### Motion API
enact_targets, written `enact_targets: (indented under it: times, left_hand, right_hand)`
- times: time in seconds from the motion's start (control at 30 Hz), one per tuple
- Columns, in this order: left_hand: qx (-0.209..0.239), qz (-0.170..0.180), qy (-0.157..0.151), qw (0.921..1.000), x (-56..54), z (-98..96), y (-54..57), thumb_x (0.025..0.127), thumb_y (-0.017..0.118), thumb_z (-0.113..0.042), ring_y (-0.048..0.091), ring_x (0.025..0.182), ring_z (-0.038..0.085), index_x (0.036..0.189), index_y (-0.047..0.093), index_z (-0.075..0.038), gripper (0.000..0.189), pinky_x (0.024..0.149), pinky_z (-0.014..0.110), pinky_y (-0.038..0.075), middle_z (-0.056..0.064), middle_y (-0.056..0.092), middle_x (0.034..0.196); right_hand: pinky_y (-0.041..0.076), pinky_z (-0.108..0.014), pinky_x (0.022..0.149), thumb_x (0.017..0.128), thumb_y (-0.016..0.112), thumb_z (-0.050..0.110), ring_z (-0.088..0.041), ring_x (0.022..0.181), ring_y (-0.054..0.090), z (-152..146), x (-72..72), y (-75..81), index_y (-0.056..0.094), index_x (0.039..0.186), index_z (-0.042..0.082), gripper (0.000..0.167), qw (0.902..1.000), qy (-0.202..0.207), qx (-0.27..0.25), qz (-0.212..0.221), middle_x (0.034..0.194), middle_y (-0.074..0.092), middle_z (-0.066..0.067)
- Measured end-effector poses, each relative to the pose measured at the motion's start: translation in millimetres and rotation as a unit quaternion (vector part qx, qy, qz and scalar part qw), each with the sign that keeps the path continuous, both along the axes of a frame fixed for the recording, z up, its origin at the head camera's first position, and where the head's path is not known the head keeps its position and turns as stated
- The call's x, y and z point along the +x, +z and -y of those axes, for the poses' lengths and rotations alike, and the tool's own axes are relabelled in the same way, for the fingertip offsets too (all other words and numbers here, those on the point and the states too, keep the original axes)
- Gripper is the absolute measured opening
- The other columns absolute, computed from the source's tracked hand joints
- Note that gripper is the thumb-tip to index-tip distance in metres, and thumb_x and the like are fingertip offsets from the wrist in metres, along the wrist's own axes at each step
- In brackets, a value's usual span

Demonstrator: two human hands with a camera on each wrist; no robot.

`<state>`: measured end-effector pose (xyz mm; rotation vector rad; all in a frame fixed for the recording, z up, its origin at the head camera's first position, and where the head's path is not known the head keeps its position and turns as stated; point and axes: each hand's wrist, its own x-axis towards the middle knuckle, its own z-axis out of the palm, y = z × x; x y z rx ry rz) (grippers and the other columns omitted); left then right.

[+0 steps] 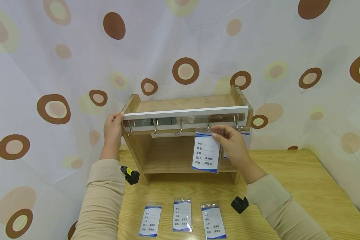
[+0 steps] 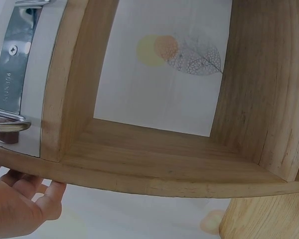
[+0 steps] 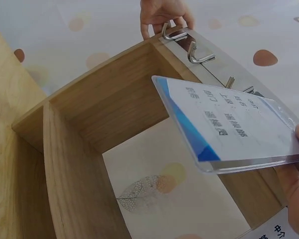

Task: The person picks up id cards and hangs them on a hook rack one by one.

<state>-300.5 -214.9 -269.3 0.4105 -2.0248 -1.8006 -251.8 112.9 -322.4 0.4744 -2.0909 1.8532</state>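
Observation:
My left hand [image 1: 112, 129] holds the upper left side of a wooden shelf [image 1: 134, 146], its fingers against the outer edge of the side panel. Across the shelf's front top runs a white rail with a metal hook strip [image 1: 168, 121]. My right hand [image 1: 232, 143] pinches the clear top of a badge card [image 1: 206, 151] in a plastic sleeve, with blue corners and printed lines. The card's top is just below the second hook [image 1: 208, 122] from the right. Partly hidden behind this hand, another badge [image 1: 246, 138] hangs at the rightmost hook [image 1: 237, 120].
Three more badges, a left one [image 1: 150, 220], a middle one [image 1: 182, 215] and a right one [image 1: 214, 221], lie on the wooden table [image 1: 294, 190] in front of the shelf. A patterned cloth [image 1: 180, 40] covers the wall behind. Black wrist cameras sit below both hands.

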Motion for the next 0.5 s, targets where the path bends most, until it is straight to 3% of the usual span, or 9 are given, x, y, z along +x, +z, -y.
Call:
enact_targets:
  times: [0.5]
  left_hand:
    - [0.017,-0.006,-0.005,0.9998,0.8,1.2,-0.8,0.085,0.051,-0.033,0.037,0.1,0.013,0.089,0.052,-0.018,0.015,0.08,0.033,0.032,0.0,0.045,0.111]
  right_hand:
    - [0.041,-0.015,0.06,0.081,0.057,0.001,-0.008,0.072,0.049,2.7,-2.9,5.8,0.055,0.101,-0.008,0.022,0.9993,-0.007,0.001,0.037,0.087,0.054,-0.011]
